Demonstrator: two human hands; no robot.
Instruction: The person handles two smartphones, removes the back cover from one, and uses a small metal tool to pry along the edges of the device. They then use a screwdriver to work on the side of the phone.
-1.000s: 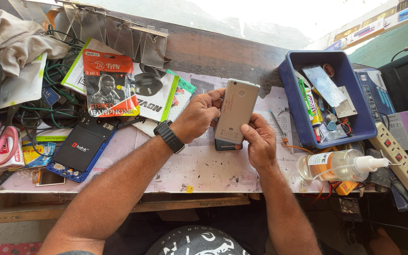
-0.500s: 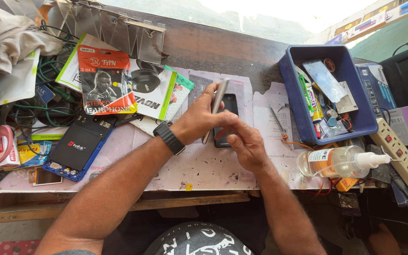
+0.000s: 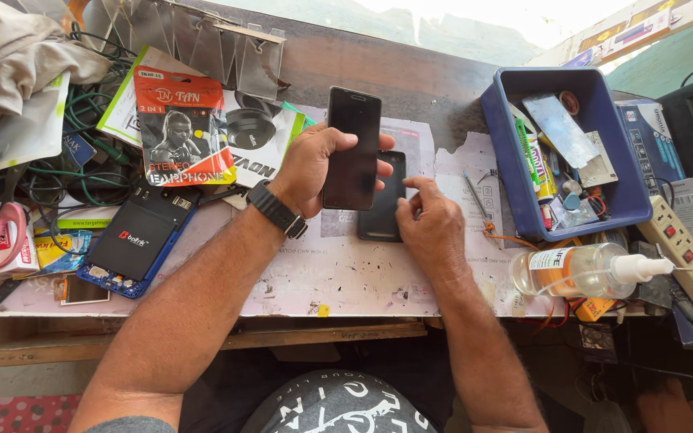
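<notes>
A person's left hand (image 3: 314, 164) grips a dark phone (image 3: 352, 148) above the workbench (image 3: 338, 273). The right hand (image 3: 431, 224), fingers curled, touches a second phone (image 3: 384, 200) lying flat. A red earphone package (image 3: 182, 128) sits left; a blue bin (image 3: 571, 144) sits right.

Single head view, looking steeply down from above the person's lap, close over the workbench (image 3: 346, 281). Both forearms enter from the bottom edge; the far bench edge lies beyond the hands, toward the top.
</notes>
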